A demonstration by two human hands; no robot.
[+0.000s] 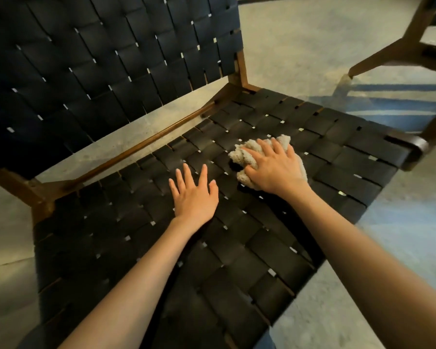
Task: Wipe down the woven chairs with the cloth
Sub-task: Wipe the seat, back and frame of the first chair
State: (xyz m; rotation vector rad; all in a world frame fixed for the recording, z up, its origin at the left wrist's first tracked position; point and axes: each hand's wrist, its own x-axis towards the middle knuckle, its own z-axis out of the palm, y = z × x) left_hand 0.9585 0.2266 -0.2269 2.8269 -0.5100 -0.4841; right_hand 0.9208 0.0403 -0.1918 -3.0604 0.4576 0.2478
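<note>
We judge seat [237,248] half done: our right hand [275,170] grips cloth [242,153], left hand [194,195] flat, spread, beside it; backrest [98,71], other chair [400,51] likely left.

Black woven chair [141,96], brown wood frame, fills frame; crumpled beige cloth [242,154] on seat, centre right.

Pale, mottled concrete floor [300,46] spreads below me; a brown wooden frame [388,54] stands on it; just below that frame, blue stripes [388,102] cross the floor; left of it, the light looks warm and yellowish.
</note>
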